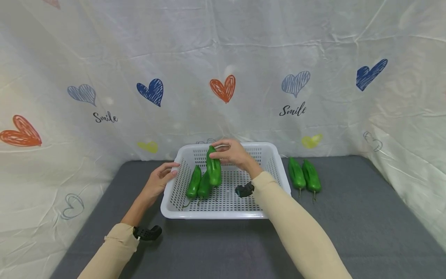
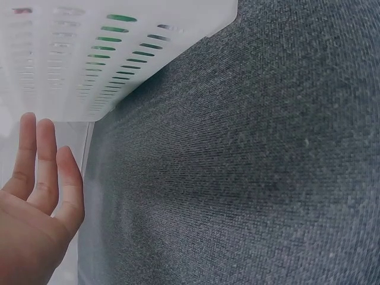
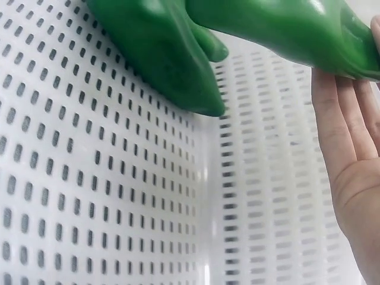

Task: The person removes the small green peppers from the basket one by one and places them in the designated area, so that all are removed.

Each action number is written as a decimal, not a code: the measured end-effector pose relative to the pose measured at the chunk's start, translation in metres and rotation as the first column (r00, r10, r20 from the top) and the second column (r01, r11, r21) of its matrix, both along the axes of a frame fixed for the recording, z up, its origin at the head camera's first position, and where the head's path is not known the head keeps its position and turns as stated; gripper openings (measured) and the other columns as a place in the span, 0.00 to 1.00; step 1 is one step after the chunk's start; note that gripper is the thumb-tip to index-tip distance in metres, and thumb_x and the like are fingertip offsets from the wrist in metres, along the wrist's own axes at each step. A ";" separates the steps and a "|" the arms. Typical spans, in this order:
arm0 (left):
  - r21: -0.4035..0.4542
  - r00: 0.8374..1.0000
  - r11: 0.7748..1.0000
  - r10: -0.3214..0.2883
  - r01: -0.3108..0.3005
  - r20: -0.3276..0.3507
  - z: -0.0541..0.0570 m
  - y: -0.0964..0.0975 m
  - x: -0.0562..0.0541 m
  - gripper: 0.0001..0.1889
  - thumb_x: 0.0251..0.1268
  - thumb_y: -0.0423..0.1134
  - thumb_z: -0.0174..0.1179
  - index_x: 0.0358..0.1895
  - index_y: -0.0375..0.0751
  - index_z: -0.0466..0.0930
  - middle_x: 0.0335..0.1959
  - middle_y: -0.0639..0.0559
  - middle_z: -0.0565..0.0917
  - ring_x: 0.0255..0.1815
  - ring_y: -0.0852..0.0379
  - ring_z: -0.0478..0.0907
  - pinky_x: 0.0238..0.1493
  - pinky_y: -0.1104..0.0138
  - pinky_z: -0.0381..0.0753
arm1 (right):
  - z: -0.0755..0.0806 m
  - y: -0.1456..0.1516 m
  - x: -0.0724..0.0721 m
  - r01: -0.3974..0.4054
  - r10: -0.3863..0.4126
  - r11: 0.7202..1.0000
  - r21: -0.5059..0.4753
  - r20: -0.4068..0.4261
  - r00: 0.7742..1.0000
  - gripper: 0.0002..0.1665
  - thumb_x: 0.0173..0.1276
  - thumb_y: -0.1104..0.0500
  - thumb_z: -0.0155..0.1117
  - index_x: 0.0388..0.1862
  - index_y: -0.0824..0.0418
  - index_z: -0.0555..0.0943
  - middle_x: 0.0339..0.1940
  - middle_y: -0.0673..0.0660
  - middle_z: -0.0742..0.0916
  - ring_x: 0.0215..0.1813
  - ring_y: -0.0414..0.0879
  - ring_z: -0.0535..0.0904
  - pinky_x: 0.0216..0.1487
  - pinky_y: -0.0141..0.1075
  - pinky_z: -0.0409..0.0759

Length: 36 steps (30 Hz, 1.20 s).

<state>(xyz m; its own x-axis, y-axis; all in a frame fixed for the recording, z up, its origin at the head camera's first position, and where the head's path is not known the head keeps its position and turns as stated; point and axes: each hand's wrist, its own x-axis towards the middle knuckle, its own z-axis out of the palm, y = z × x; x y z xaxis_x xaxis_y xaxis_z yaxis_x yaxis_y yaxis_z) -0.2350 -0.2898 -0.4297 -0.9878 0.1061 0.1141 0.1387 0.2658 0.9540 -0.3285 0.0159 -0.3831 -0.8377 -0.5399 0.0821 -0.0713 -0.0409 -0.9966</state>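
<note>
My right hand (image 1: 231, 153) pinches a green pepper (image 1: 214, 170) near its upper end, over the left half of a white plastic basket (image 1: 240, 215). In the right wrist view the held green pepper (image 3: 279, 29) crosses the top, with fingers beneath it. Two more green peppers, one at the left (image 1: 194, 183) and one beside it (image 1: 204, 186), lie in the basket, the second partly covered by the held one. At the basket's left rim is my left hand (image 1: 159, 180), its fingertips right at the edge. The left wrist view shows its fingers extended along the basket's outer wall (image 2: 89, 65).
Two green peppers (image 1: 297, 174) lie side by side on the grey tabletop (image 1: 366, 217), right of the basket. A white curtain (image 1: 188, 46) printed with hearts hangs behind the table. Both wrists carry small black cameras (image 1: 148, 233).
</note>
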 end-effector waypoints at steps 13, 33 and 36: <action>-0.013 1.000 1.000 0.000 -0.001 -0.006 0.004 0.001 0.001 0.21 0.79 0.43 0.58 0.68 0.39 0.72 0.60 0.32 0.76 0.47 0.50 0.82 0.41 0.60 0.84 | 0.025 0.023 -0.002 0.018 -0.018 1.000 0.005 -0.006 1.000 0.29 0.65 0.65 0.75 0.64 0.67 0.78 0.53 0.65 0.84 0.52 0.57 0.83 0.52 0.50 0.82; -0.015 1.000 1.000 0.013 -0.013 -0.003 0.004 0.002 0.002 0.22 0.78 0.43 0.59 0.68 0.39 0.73 0.62 0.32 0.76 0.47 0.48 0.82 0.40 0.59 0.84 | 0.048 0.066 0.004 -0.003 0.004 1.000 0.013 -0.101 0.995 0.28 0.68 0.68 0.71 0.65 0.73 0.75 0.53 0.67 0.81 0.53 0.58 0.81 0.52 0.52 0.82; -0.016 1.000 1.000 0.009 -0.009 -0.003 0.004 0.003 0.002 0.22 0.78 0.43 0.59 0.68 0.40 0.73 0.62 0.32 0.76 0.48 0.48 0.82 0.40 0.59 0.84 | 0.050 0.073 0.007 0.003 -0.001 1.000 0.014 -0.110 0.994 0.28 0.68 0.68 0.71 0.65 0.73 0.75 0.53 0.66 0.82 0.52 0.58 0.82 0.51 0.52 0.82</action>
<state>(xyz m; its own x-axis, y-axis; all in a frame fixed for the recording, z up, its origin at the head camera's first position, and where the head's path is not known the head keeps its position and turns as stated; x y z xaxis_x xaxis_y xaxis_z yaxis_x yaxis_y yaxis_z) -0.2328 -0.2873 -0.4260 -0.9884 0.0985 0.1158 0.1393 0.2820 0.9493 -0.3219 0.0891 -0.3328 -0.8250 -0.5402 0.1662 -0.1807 -0.0266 -0.9832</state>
